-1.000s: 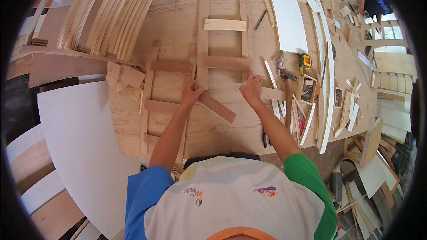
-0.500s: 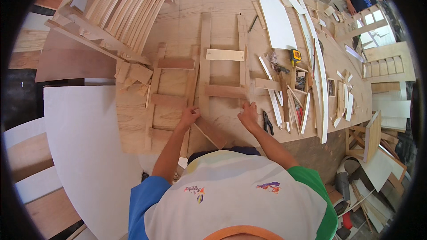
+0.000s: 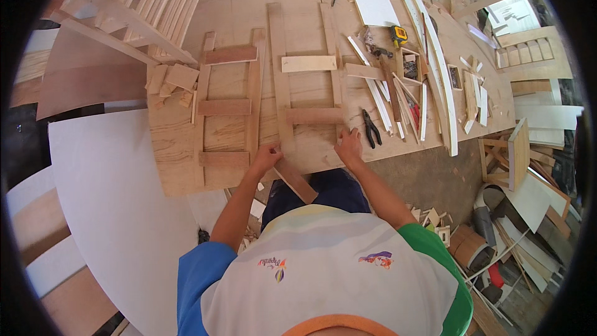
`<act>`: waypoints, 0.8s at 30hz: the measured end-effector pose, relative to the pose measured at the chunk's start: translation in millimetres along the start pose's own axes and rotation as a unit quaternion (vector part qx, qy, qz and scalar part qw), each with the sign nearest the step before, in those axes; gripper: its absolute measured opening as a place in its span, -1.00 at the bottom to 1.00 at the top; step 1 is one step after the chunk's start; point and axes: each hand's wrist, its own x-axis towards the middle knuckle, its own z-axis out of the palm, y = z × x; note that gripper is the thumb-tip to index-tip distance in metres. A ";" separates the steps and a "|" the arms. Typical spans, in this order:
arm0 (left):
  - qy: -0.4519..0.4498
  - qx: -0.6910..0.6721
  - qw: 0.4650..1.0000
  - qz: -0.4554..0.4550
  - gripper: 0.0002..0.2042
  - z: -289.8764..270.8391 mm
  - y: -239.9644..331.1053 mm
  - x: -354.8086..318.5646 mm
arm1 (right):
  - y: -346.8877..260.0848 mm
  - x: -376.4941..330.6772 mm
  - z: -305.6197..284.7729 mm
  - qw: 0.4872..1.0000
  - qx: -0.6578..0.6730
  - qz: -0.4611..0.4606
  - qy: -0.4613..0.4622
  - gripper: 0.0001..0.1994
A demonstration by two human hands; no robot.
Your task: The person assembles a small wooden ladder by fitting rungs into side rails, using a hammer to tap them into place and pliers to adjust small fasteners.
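While the left hand (image 3: 266, 158) grips one end of a loose brown board (image 3: 296, 180) overhanging the plywood desk's (image 3: 168, 149) near edge, the right hand (image 3: 349, 147) is at a ladder-shaped frame (image 3: 314, 116), finger closure indeterminable. Pliers (image 3: 371, 129) lie beside it; offcuts (image 3: 528, 255) litter the floor (image 3: 435, 177) at right.

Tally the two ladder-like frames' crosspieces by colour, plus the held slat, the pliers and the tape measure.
Brown crosspieces: 4
Pale crosspiece: 1
Brown slat in the left hand: 1
Black pliers: 1
Yellow-and-black tape measure: 1
Total: 8
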 end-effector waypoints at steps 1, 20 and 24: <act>0.008 0.007 1.000 0.001 -0.57 3.1 -1.9 -6.0 | 1.1 -6.1 0.5 1.000 0.005 -0.006 -0.001 -0.65; 0.133 -0.146 0.980 -0.003 -0.67 68.4 -30.4 -113.2 | 69.7 -122.4 21.0 0.990 0.095 -0.097 -0.026 -0.44; 0.161 -0.208 0.964 -0.035 -0.68 75.2 -20.0 -114.0 | 87.5 -115.5 39.6 0.978 0.209 -0.022 -0.010 -0.35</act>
